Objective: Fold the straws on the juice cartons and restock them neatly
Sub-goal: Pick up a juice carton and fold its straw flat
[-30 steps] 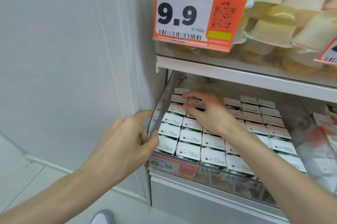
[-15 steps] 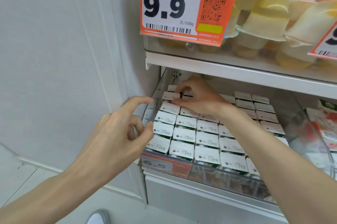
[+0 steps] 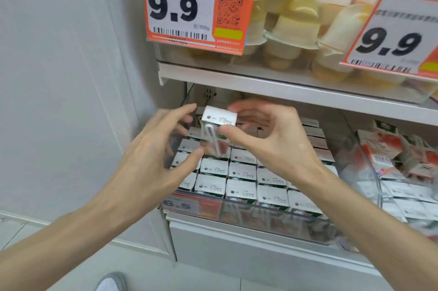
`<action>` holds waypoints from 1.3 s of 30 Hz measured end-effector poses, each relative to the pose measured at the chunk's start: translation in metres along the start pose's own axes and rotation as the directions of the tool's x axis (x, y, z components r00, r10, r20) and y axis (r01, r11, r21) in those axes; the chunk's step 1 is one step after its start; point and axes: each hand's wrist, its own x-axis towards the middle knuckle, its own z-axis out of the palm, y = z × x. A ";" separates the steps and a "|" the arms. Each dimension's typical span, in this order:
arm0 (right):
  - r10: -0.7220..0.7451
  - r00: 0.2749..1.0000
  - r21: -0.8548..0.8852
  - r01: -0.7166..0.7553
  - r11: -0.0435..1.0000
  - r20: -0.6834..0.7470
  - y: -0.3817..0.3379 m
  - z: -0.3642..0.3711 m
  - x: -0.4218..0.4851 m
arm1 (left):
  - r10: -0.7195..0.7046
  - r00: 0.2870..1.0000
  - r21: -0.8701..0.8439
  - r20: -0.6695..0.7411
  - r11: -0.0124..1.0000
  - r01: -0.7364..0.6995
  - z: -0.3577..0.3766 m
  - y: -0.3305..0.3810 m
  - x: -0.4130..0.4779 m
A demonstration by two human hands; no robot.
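White carton [image 3: 219,120], pinched in the right hand [image 3: 267,139] above the shelved rows [image 3: 241,172], wants steadying while the open left hand [image 3: 151,155] (not yet gripping) presses its straw [image 3: 212,139] flat against the side.

Printed large on the orange price sign [image 3: 199,6] at upper left: "9.9", with "元/500g" below and a QR code [image 3: 230,10] alongside. Again "9.9" on the second orange sign [image 3: 391,37] at right. On the lower rail tag [image 3: 192,205]: "6.5". Atop the juice carton [image 3: 219,118], small print, too fine to read.
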 end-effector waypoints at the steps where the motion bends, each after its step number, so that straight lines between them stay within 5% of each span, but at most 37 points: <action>1: 0.022 1.000 0.054 -0.023 0.998 0.002 -0.003 -0.004 -0.008 | -0.003 0.999 -0.011 0.034 1.000 0.003 0.002 0.002 0.001; 7: 0.169 0.985 0.262 -0.157 0.952 -0.023 -0.003 -0.021 -0.041 | -0.035 0.937 -0.326 0.347 0.932 0.156 0.018 0.024 0.006; 13: 0.356 0.933 0.238 -0.357 0.903 0.049 0.005 -0.034 -0.056 | -0.195 0.906 -0.461 0.375 0.809 0.365 0.031 0.032 0.010; 19: 0.428 0.903 0.253 -0.420 0.871 0.024 0.005 -0.037 -0.064 | -0.182 0.865 -0.508 0.467 0.746 0.431 0.037 0.032 0.009; 39: 0.426 0.905 0.322 -0.404 0.856 0.002 -0.002 -0.019 -0.064 | -0.166 0.856 -0.553 0.489 0.700 0.452 0.027 0.019 0.004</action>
